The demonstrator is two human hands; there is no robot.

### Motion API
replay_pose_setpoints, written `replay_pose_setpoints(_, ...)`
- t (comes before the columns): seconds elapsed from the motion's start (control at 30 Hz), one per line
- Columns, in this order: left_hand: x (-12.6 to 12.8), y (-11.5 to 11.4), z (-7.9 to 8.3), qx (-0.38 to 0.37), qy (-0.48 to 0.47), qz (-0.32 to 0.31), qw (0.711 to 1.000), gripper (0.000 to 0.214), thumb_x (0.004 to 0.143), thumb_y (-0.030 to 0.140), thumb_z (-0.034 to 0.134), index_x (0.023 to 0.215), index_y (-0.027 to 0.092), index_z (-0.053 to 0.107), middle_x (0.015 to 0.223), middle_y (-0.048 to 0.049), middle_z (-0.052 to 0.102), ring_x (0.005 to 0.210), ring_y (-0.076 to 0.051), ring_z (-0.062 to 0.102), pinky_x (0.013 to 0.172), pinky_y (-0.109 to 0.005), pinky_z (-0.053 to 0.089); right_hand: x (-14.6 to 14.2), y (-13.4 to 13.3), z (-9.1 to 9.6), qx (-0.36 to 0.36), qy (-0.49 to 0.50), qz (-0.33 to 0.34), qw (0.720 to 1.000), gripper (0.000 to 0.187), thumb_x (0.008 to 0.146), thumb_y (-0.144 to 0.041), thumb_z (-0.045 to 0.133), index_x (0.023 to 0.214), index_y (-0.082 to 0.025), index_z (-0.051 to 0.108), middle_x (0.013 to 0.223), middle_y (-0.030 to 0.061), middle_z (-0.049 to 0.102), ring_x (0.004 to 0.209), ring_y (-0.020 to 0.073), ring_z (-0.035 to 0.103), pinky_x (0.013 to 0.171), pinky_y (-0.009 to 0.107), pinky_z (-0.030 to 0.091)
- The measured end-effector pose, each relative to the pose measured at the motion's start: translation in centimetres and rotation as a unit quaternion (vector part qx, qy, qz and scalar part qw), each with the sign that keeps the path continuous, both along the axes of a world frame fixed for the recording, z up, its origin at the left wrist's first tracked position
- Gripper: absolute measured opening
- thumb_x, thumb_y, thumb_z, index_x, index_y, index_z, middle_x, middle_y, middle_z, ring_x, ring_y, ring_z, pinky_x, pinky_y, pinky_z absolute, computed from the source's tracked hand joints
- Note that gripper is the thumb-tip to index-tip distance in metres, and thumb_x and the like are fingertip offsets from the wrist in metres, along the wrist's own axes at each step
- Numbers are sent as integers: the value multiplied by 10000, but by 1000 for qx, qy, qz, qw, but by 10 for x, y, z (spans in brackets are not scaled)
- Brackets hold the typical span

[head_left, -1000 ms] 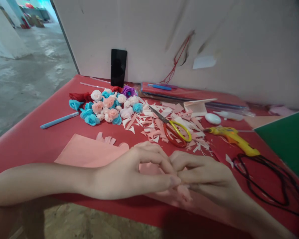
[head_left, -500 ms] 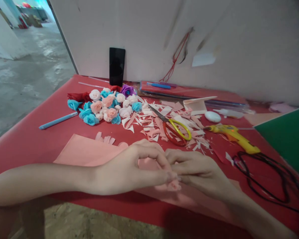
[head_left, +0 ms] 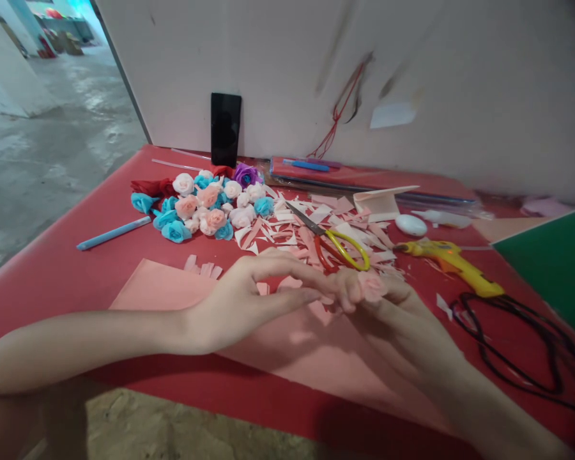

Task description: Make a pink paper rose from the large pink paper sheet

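Note:
A small pink paper rose [head_left: 372, 287] is gripped in the fingers of my right hand [head_left: 397, 319], its curled petals facing up. My left hand [head_left: 263, 294] reaches across from the left with fingers stretched out and the thumb apart from them. Its fingertips meet the fingertips of my right hand, beside the rose. Under both hands lies a large sheet of pink paper [head_left: 287, 358]. Loose pink petal pieces [head_left: 290, 282] rest on it, partly hidden by my left hand.
Behind the hands are scissors [head_left: 342, 249] on a heap of paper scraps [head_left: 287, 236], and finished paper flowers [head_left: 186, 207]. A yellow glue gun [head_left: 453, 262] with a black cord [head_left: 522, 377] lies right. A phone [head_left: 225, 131] leans on the wall; a blue pen [head_left: 112, 233] lies left.
The rose has been raised and turned, and now shows in my right hand, farther up and right. My left hand has straightened its fingers from their earlier pinch at the rose.

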State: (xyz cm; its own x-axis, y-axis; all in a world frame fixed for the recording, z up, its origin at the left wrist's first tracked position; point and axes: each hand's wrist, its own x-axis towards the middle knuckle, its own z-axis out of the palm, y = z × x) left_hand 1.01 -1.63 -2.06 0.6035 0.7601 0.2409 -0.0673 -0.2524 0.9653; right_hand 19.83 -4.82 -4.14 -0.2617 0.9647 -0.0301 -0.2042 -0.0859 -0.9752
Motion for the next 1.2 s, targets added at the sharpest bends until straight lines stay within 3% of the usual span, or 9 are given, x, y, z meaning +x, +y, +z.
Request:
replay_pose_setpoints(0.23,-1,1,-4,14,-17,31,999,50,771,111,585,760,151,614,765,0,635,745,-89,575,724,-203,465,-4,-5,3,11,-6,-60,998,89,707,-350,689,643,-288,695,672,-55,622,662,72,554,649,153,467)
replay_pose_setpoints(0.43,2,2,-9,34,-23,77,996,214,754,156,612,960,183,560,828,5,621,814,-109,590,718,-210,470,-11,-9,6,-63,0,-84,995,61,680,-354,705,675,-294,719,701,-18,682,609,102,611,546,180,519)
replay_pose_setpoints(0.63,-1,6,-9,115,24,84,990,11,756,148,593,761,158,595,774,-24,643,769,-132,557,742,-271,429,-14,-16,14,-84,30,-79,993,15,690,-303,708,691,-303,723,836,-28,720,679,78,644,572,119,532)
replay_pose_setpoints(0.8,-1,10,-8,178,12,84,980,70,745,187,617,687,153,602,684,-32,637,735,-152,520,774,-323,410,-14,-15,14,-83,27,-95,992,25,668,-315,721,681,-294,724,885,-5,727,677,123,668,549,180,566)
replay_pose_setpoints(0.93,-1,13,-7,216,12,95,972,87,749,197,616,670,164,602,684,-42,650,745,-170,530,798,-354,403,-13,-15,16,-86,28,-99,991,16,656,-316,733,658,-308,718,893,-21,729,732,124,677,592,166,568)
replay_pose_setpoints(1.2,-5,15,-6,168,37,92,981,201,832,186,470,679,169,598,693,-40,637,754,-155,538,770,-314,422,-10,-16,19,-121,29,-131,984,57,634,-292,752,608,-288,702,908,-28,734,774,122,684,643,144,549)
